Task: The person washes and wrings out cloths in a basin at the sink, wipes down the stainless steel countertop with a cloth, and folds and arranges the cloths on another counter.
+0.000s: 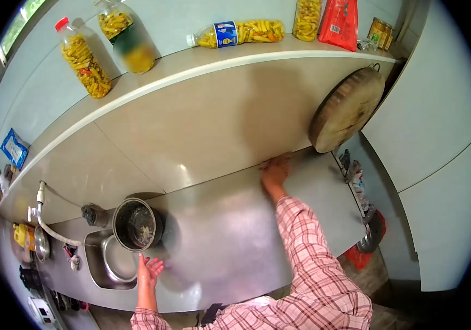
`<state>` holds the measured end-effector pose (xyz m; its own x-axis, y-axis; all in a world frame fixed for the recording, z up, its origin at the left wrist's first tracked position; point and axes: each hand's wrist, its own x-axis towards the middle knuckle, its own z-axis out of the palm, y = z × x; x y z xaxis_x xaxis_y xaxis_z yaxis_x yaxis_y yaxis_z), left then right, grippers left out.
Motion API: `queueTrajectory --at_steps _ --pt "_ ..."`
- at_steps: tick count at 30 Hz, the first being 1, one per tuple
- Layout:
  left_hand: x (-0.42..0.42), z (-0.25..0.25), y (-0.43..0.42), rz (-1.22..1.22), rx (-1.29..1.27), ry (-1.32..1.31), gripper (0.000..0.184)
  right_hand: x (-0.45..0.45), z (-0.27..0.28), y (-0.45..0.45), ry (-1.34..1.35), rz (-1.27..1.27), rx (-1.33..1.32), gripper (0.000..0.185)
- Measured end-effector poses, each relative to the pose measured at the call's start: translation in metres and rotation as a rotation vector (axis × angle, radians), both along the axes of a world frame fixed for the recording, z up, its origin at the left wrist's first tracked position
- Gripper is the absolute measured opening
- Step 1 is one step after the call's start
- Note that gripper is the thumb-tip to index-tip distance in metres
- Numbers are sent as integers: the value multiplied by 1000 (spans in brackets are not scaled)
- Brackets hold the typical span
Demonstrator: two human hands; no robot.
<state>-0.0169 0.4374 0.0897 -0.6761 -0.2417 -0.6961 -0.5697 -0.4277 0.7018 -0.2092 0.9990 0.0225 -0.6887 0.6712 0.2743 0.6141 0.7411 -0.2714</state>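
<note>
My left hand [149, 270] is just below a dark round pot [137, 224], palm partly turned up and fingers apart, with nothing in it. Some pale scraps lie inside the pot, which stands at the right edge of the metal sink [98, 264]. My right hand [275, 169] reaches to the back of the steel counter [230, 231], close to the wall. Its fingers are blurred, and whatever lies under them cannot be made out. A round wooden chopping board [351, 109] leans on the wall to the right of that hand.
Bottles of yellow pickled food [84, 65] and a red packet [339, 25] are on the ledge above. A hose and tap [40, 212] rise left of the sink, near a metal bowl [42, 243]. Bags hang past the counter's right end, above a red bag [358, 257].
</note>
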Motion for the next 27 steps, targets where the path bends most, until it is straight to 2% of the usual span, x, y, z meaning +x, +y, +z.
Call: queueTrajectory --at_steps 2,3,5,7,9,10,11,12,13,14,15,16,17,19,21,22,23,24,26,27 --pt "-8 1 0 59 33 -22 76 10 -22 -30 -86 379 -59 60" --pt "-13 2 0 86 49 -30 77 29 -11 -47 -22 580 -139 50" --pt "-21 4 1 102 82 -32 80 60 36 -57 96 683 -441 38" --pt "-28 5 0 122 108 -37 77 67 79 -55 210 485 -875 30" --pt "-33 0 -6 102 123 -42 74 54 92 -13 534 385 -604 24" --pt "-37 -4 -8 94 130 -46 73 55 152 4 733 379 -426 24" --pt "-41 -7 -8 93 158 -60 70 50 194 27 925 443 -369 25" --pt "-45 -8 -9 98 184 -73 68 35 211 64 992 495 -380 30" --pt "-49 -9 -10 107 212 -86 65 34 255 74 1027 396 -342 36" --pt "-52 -9 -11 97 255 -83 58 17 269 102 1042 326 -330 43" --pt "-54 -12 -10 117 291 -79 56 -2 281 124 1074 339 -109 51" --pt "-57 -14 -9 136 325 -76 53 -20 288 142 980 272 -87 59" --pt "-60 -14 -10 158 357 -73 51 -40 293 148 897 206 -219 64" --pt "-65 -16 -8 195 341 -62 42 -63 309 118 845 53 -285 66" --pt "-71 -25 -8 280 354 15 37 -85 293 76 1033 33 -248 68" --pt "-75 -31 -13 275 356 -21 37 -84 292 42 1052 102 -88 68" --pt "-79 -36 -20 269 358 -59 36 -79 289 3 863 56 -131 71" --pt "-81 -41 -26 264 361 -97 36 -82 280 -31 948 147 69 63" --pt "-80 -40 -28 261 322 -122 36 -74 283 -108 1084 499 -5 59" --pt "-77 -40 -28 260 303 -137 36 -72 271 -148 981 618 -65 57"
